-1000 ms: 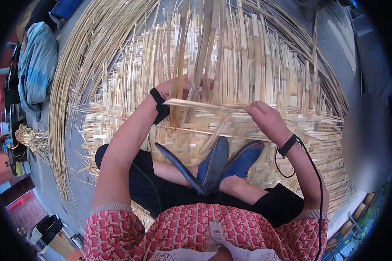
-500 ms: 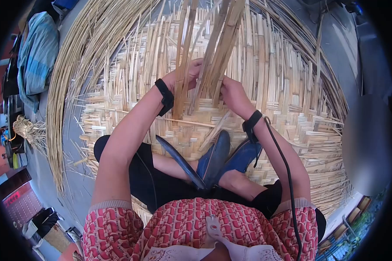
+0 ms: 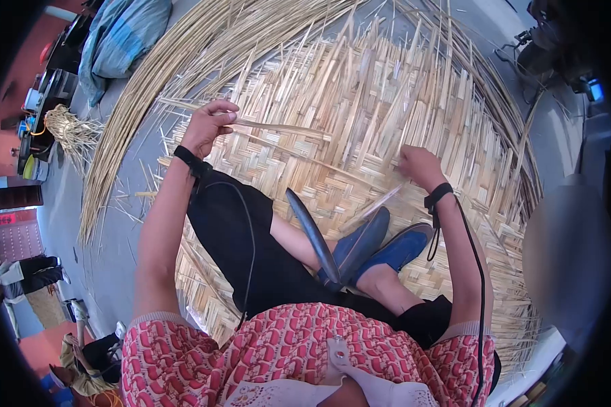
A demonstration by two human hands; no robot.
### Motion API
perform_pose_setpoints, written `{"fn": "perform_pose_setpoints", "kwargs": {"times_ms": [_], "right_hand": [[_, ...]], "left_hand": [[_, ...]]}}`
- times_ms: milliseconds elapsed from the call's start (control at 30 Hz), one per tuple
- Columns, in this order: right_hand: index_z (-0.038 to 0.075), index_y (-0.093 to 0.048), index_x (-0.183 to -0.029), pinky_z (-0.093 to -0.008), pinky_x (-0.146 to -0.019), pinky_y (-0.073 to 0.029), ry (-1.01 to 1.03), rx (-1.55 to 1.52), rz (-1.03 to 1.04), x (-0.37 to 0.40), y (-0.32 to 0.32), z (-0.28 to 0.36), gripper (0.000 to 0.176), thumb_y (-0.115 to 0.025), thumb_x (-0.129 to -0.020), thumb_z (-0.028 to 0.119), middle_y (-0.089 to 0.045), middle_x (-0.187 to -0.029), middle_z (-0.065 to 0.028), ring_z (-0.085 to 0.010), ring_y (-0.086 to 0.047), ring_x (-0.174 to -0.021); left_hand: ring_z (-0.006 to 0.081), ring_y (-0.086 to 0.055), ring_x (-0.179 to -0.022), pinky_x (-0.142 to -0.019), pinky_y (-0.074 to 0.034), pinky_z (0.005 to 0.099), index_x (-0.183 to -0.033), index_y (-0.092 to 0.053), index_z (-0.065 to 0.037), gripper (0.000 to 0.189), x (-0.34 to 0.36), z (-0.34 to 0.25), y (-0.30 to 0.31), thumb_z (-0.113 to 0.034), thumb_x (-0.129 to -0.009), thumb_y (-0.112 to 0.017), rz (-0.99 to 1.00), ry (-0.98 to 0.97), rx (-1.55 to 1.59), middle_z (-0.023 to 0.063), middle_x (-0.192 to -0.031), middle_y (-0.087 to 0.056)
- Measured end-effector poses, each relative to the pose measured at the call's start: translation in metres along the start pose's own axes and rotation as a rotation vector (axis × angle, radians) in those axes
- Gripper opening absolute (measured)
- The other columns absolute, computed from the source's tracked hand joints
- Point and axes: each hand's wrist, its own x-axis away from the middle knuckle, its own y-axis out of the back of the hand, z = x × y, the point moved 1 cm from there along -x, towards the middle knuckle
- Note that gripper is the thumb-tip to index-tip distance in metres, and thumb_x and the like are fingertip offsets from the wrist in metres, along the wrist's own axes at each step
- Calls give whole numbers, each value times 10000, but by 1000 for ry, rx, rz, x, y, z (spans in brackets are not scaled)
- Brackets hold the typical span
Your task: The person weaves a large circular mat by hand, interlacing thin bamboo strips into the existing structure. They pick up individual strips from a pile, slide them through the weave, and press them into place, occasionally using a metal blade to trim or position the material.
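Observation:
My left hand (image 3: 209,127) is raised at the left edge of a woven reed mat (image 3: 305,173). Its thumb and fingers pinch a split reed strip (image 3: 285,129), which runs rightward over the weave. My right hand (image 3: 422,167) is low over the mat on the right, fingers curled in. Motion blurs its fingertips, and whatever they may hold is hidden. Below the hands, a long, dark, slightly curved piece (image 3: 312,234) lies across my lower leg beside my blue shoes (image 3: 363,239). A pale loose strip (image 3: 380,203) angles across the mat near the shoes.
Long reeds (image 3: 142,95) lie bundled along the mat's left and upper side, with more reeds (image 3: 502,102) at the right. A blue cloth bundle (image 3: 125,44) and a tied straw bunch (image 3: 68,129) are at the far left. People (image 3: 91,356) appear at lower left.
My hands have moved apart, the left one left with a strip, the right one right and down. The upright strips between them have been lowered out of that position. The view has turned.

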Motion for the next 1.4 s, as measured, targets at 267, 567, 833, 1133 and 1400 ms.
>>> {"fn": "perform_pose_setpoints", "kwargs": {"times_ms": [267, 567, 833, 1133, 1400], "right_hand": [[73, -676, -1055, -400, -776, -513, 80, -66, -158, -30, 49, 110, 278, -691, -878, 287, -683, -951, -104, -268, -654, -890], [-4, -620, -1057, -402, -817, -508, -246, -1120, -272, -169, -70, 156, 237, -615, -854, 119, -654, -921, -201, -336, -650, -873], [-23, -631, -1123, -408, -862, -456, 94, -702, -360, -98, -30, 154, 290, -642, -924, 188, -580, -973, -154, -328, -568, -912], [89, -677, -1031, -357, -765, -471, 307, -743, -46, -69, -17, 131, 147, -674, -890, 134, -577, -913, -91, -270, -594, -877], [58, -654, -996, -324, -644, -482, -97, -890, -278, -66, -38, 142, 133, -663, -870, 98, -578, -766, -71, -229, -600, -698]], "left_hand": [[248, -647, -1086, -891, -568, 368, -1006, -596, -29, 73, 29, -58, -39, -28, -943, -558, 509, -480, 734, 131, -1110, -649], [83, -643, -682, -493, -429, 199, -1141, -644, -31, 217, -87, -11, -92, -126, -950, -610, 489, -49, -178, 28, -881, -705], [174, -622, -1002, -897, -495, 310, -1189, -585, 9, 286, -95, 25, -121, -49, -909, -598, 602, -216, -510, 94, -959, -655], [166, -616, -901, -820, -504, 310, -1175, -576, -12, 277, -127, 37, -143, -47, -908, -638, 478, -424, -400, 49, -984, -654], [158, -648, -824, -766, -526, 309, -1057, -686, 17, 312, -114, 39, -149, -23, -757, -762, 527, -201, -168, 83, -943, -715]]}}
